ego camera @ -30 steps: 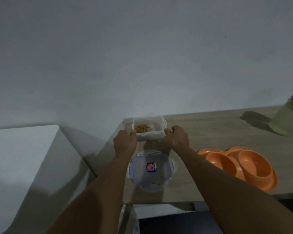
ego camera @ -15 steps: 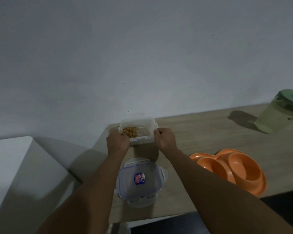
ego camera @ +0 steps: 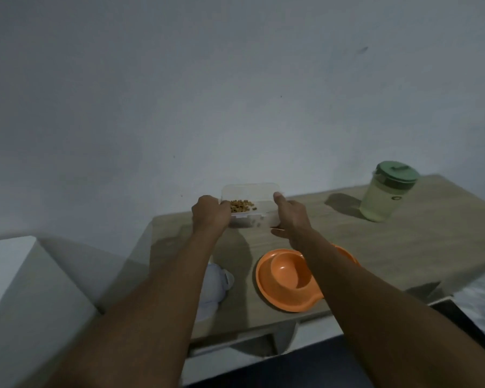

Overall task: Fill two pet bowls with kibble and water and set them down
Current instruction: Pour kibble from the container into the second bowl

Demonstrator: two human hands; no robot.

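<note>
Pale grey painted wall (ego camera: 235, 79), matte, faintly scuffed, filling upper half. Below it, light wood-grain laminate table (ego camera: 403, 247), flat rectangular top, pushed against wall. At far left, white smooth boxy block (ego camera: 25, 289), sharp-edged, beside table. Two bare forearms reaching in from bottom edge.

On table's near side, orange plastic double pet bowl (ego camera: 286, 278), glossy, rounded lobes inside a wide flared rim. Left well round and smooth, right well mostly hidden under right forearm.

Far right near wall, translucent pale-green jug (ego camera: 384, 197), tapered cylinder, upright, capped by darker green round top, shadow falling leftward. Well apart from bowl.

At table's back-left corner, close to wall, clear rectangular plastic container (ego camera: 261, 194), rounded corners, open-topped, frosted walls. Cannot tell whether resting on table or lifted just off it.

Left hand (ego camera: 209, 214) clamped on container's left rim, fingers curled over edge. Right hand (ego camera: 290, 217) gripping container's right side, thumb straight up against its side wall, fingers bent below near corner.

Under left forearm, pale blurred object (ego camera: 213, 287) lying on table, too smeared to identify.

Inside container, small heap of brown kibble (ego camera: 241, 206), tiny chunky pellets, gathered toward left side.
</note>
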